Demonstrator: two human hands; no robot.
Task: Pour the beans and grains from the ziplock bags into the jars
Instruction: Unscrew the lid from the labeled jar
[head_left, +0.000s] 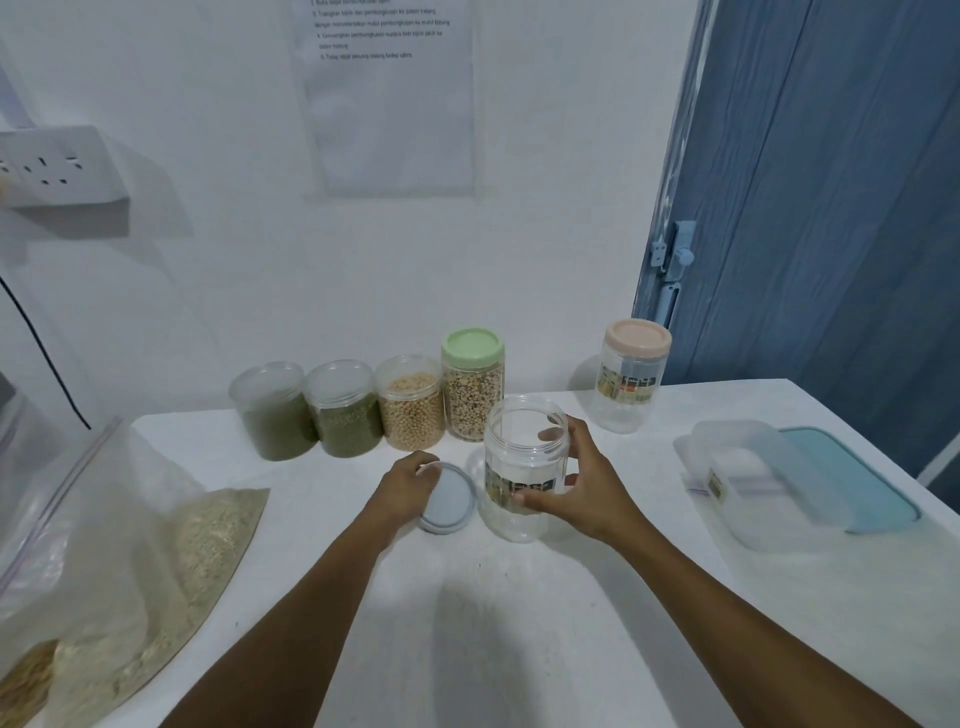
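The ziplock bag (156, 545) of pale grain is cut off at the surface's (519, 623) left edge, and the print on the wall sheet (389, 104) is unreadable. Mid-surface, the right hand (587, 488) grips the empty open jar (514, 452). The left hand (405, 486) holds a grey lid (449, 501) just beside it. A blue door (831, 208) stands behind the right edge.

No legible text (wall notice (388, 98) blurred)

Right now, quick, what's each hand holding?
Left hand: holds the pale blue lid.
Right hand: grips the empty jar.
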